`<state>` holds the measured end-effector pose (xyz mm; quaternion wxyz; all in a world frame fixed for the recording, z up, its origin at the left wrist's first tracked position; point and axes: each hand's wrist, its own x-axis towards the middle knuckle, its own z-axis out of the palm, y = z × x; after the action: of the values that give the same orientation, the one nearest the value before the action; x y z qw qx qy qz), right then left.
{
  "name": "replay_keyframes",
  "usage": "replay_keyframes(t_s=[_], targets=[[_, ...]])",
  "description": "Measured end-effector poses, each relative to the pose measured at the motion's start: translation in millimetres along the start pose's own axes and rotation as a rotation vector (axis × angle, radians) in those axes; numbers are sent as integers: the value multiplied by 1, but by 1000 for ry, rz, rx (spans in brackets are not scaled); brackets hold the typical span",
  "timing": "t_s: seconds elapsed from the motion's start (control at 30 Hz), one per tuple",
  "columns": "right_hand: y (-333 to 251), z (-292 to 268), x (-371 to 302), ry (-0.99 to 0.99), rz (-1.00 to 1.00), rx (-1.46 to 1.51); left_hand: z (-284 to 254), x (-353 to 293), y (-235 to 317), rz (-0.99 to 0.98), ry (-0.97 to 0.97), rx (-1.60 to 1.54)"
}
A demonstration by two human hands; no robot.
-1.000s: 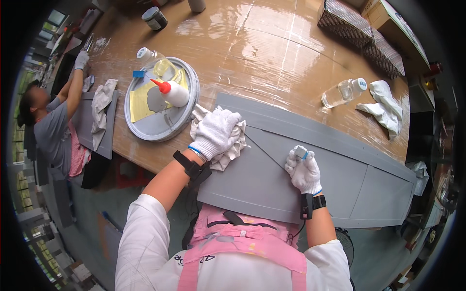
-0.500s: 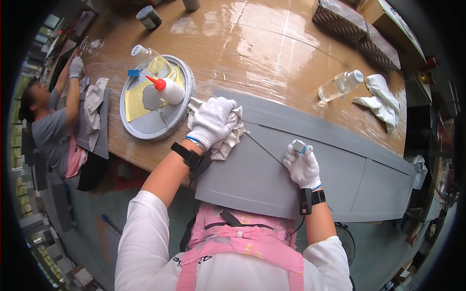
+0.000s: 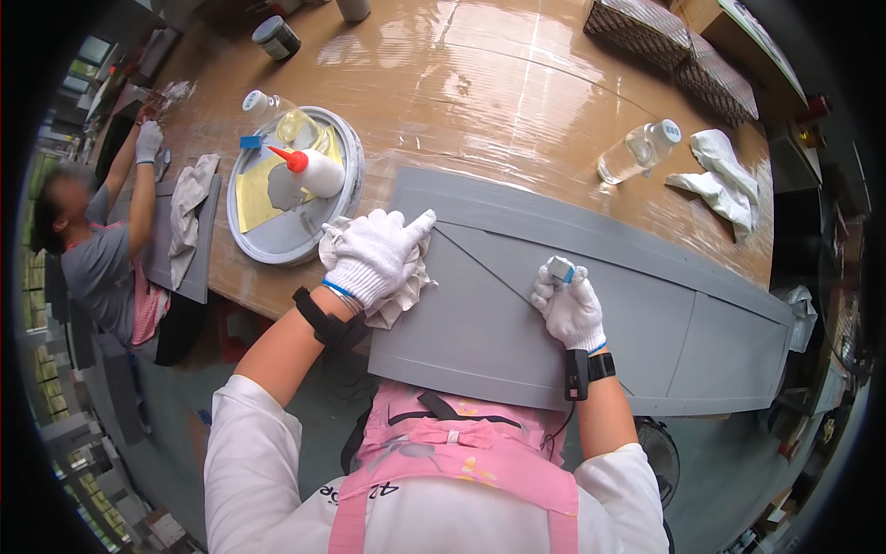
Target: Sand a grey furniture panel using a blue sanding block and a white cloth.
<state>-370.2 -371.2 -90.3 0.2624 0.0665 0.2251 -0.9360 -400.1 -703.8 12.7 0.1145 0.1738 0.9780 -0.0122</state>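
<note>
Head: squeeze bottle (image 3: 324, 176), round lid (image 3: 305, 227) near left hand (image 3: 377, 258).

We see bright white glare streaking the brown, plastic-wrapped worktop (image 3: 397, 102), while the long, flat grey panel (image 3: 471, 314) looks evenly lit. Daylight fills rectangular glass windows (image 3: 94, 49) upper left. Fisheye distortion bends edges toward a black rim.

1. A panel (image 3: 637, 314) lies on the table (image 3: 434, 111).
2. A tray (image 3: 314, 223) sits left of it, bearing a squeeze bottle (image 3: 323, 175).
3. Another bottle (image 3: 629, 157) stands behind the panel, left of a cloth (image 3: 729, 189).
</note>
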Motion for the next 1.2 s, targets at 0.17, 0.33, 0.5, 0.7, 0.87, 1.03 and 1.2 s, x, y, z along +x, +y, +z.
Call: replay_keyframes(t_s=[0.17,0.33,0.5,0.7,0.87,1.03,1.2], targets=[[0,-2,0,-10,8,3,-9,16,1,93,-96,60],[1,4,0,18,18,5,-8,29,11,142,-128,107],[-1,3,-2,13,13,16,-19,24,1,95,-168,95],[-2,4,0,10,19,3,-21,30,15,126,-154,109],[-3,2,-1,34,23,5,-16,24,5,74,-148,86],[-4,4,-1,41,32,0,-6,21,7,89,-91,61],[-3,3,1,26,20,-14,-15,2,-6,14,-207,49]])
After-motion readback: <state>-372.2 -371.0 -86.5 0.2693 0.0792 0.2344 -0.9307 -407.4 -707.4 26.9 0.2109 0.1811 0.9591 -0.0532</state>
